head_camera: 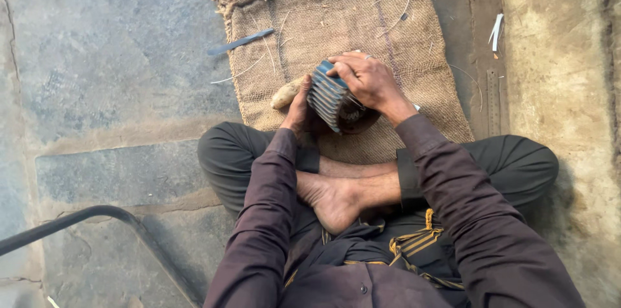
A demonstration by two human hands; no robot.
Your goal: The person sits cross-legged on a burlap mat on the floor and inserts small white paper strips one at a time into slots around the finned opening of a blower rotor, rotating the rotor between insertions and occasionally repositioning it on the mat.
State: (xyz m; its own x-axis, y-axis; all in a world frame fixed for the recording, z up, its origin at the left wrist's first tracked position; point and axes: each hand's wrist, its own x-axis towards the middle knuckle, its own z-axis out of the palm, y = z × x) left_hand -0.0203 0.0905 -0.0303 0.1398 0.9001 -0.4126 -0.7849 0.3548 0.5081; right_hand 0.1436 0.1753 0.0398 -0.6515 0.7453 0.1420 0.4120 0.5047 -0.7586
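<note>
The left hand (pixel 299 109) supports the ribbed blue-grey cylinder (pixel 328 96) from beneath, grip closed around it. The right hand (pixel 366 78) clamps its top. Beyond both grips lie a wooden handle (pixel 285 94), burlap sack (pixel 362 17) and blade (pixel 240 42).

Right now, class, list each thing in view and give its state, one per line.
Finned cylinder: tilted, held in both hands.
Left hand: gripping its underside.
Right hand: pressed on top.
Sack: flat, frayed edges.
Blade: lying loose, half on sack.
Wooden handle: lying on sack.

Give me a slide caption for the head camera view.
Seated cross-legged, both hands, left hand and right hand, grip a ribbed blue cylinder over a burlap sack.
</note>
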